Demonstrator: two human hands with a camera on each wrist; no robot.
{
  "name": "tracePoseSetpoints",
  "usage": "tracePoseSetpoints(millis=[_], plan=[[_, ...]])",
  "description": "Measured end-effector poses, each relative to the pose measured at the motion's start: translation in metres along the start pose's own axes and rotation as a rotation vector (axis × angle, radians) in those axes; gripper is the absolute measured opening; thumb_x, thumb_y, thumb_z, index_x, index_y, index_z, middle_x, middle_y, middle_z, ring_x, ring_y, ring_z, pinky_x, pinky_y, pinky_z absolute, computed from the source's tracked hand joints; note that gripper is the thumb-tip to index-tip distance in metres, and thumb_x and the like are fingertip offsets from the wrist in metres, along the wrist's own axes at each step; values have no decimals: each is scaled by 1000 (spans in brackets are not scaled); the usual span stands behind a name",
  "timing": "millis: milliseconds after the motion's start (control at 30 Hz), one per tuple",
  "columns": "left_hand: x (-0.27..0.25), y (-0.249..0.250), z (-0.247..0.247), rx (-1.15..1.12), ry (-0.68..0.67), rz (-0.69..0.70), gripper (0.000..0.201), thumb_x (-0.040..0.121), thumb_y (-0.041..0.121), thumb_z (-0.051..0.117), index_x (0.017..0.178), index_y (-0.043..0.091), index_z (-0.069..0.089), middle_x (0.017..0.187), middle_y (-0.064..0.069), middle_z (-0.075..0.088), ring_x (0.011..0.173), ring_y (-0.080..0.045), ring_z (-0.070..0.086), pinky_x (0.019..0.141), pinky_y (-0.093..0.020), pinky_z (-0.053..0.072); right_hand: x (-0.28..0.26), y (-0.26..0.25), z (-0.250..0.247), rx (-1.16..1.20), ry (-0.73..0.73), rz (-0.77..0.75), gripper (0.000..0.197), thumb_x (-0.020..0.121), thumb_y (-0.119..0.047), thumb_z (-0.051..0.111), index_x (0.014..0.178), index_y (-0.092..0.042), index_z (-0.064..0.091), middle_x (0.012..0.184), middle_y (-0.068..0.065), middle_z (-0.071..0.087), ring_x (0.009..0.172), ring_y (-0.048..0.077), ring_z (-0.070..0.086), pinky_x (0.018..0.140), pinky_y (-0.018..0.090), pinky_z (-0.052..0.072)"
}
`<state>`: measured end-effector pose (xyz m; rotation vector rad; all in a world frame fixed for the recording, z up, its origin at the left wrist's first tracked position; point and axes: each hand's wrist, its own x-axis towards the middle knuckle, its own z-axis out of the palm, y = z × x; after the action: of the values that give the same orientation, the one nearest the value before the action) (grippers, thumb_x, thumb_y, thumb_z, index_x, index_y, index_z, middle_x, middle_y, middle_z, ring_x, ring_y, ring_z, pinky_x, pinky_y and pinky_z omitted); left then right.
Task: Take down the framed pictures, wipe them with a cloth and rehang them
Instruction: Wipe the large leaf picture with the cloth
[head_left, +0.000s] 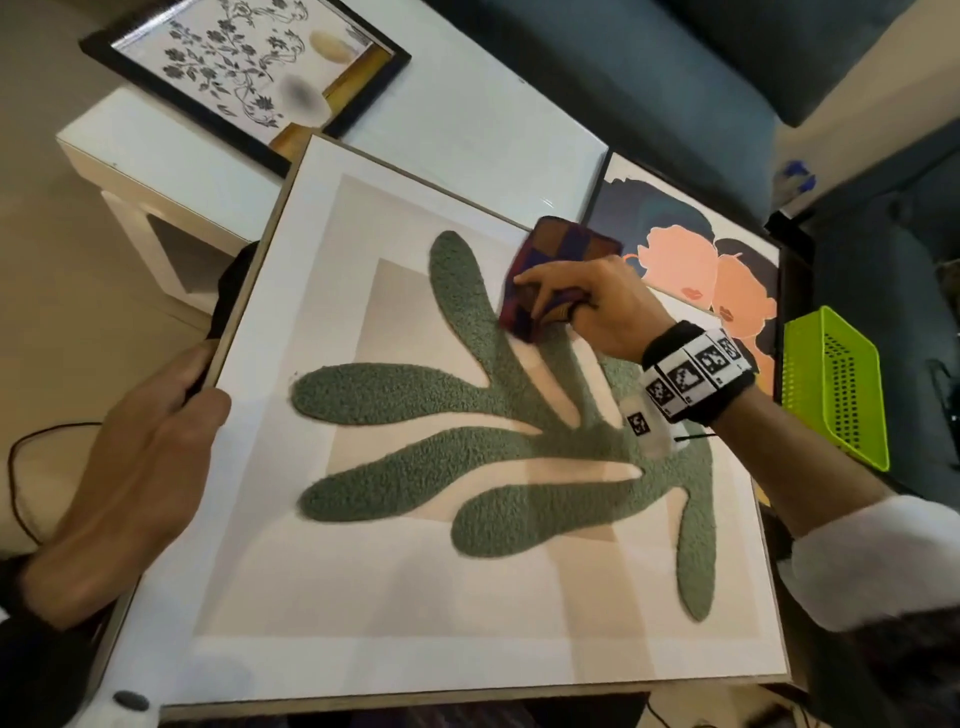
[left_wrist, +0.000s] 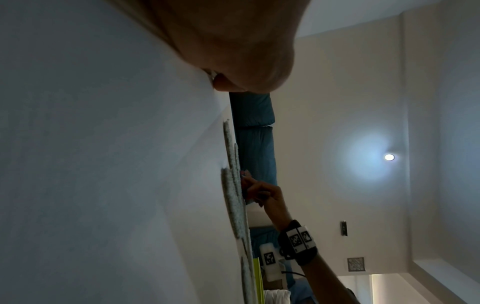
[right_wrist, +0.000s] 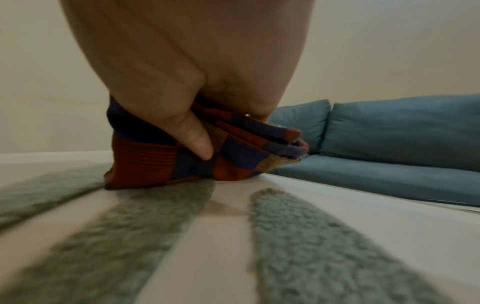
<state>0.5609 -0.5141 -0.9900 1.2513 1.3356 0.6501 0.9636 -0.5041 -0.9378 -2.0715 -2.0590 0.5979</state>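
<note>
A: Which step is this?

B: Wiping, I'd say. The big leaf picture (head_left: 467, 467) lies face up in front of the person, resting partly over the white table (head_left: 467, 130). The right hand (head_left: 597, 306) bunches a folded checked cloth (head_left: 550, 270) between thumb and curled fingers and presses it on the glass at about one o'clock from the picture's middle, over a green frond.

A: And the other hand?

B: The left hand (head_left: 130, 467) grips the frame's edge at nine o'clock, thumb on the front, fingers wrapped behind and hidden.

A: The other pictures?

B: A black-framed floral print (head_left: 249, 78) lies at eleven o'clock, and a print of two faces (head_left: 701, 249) at two o'clock, partly under the big one.

A: Next?

B: Probably sweeping the cloth toward the lower half, steadying the frame so it doesn't slide off the table.
</note>
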Motion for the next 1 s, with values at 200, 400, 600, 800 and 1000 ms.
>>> tracePoseSetpoints(millis=[200,400,600,800,1000], plan=[[1,-1,3,45,3,33,37,81,34,39,106,34,67,107,-23,68,95,-53,61,86,-68,53,-1,-9,9,-152,49,-73,45,65,0,46,93,-22,75,116,-7,75,110,17,69,89,40,58],[0,1,1,35,-2,12,39,83,34,39,99,53,69,103,-6,72,97,-47,64,88,-66,53,22,-4,-1,-213,118,149,44,81,-9,51,111,-32,73,106,-6,75,100,18,67,91,40,56],[1,2,-1,27,2,6,43,84,33,39,104,52,71,97,1,74,93,-43,66,86,-63,55,31,-17,-1,-242,150,154,51,80,-5,51,117,-34,72,106,-2,76,101,24,67,89,37,55],[-1,2,0,-1,5,-18,46,84,29,40,109,51,72,99,2,75,96,-42,67,89,-64,55,27,-32,9,-217,91,60,57,79,-4,51,121,-37,70,108,-6,76,97,19,68,86,30,53],[0,4,-1,8,25,-19,50,85,29,40,109,60,71,98,15,76,94,-35,69,88,-59,55,49,-43,11,-272,80,38,63,80,-14,43,135,-37,63,123,-1,72,110,25,65,84,26,44]])
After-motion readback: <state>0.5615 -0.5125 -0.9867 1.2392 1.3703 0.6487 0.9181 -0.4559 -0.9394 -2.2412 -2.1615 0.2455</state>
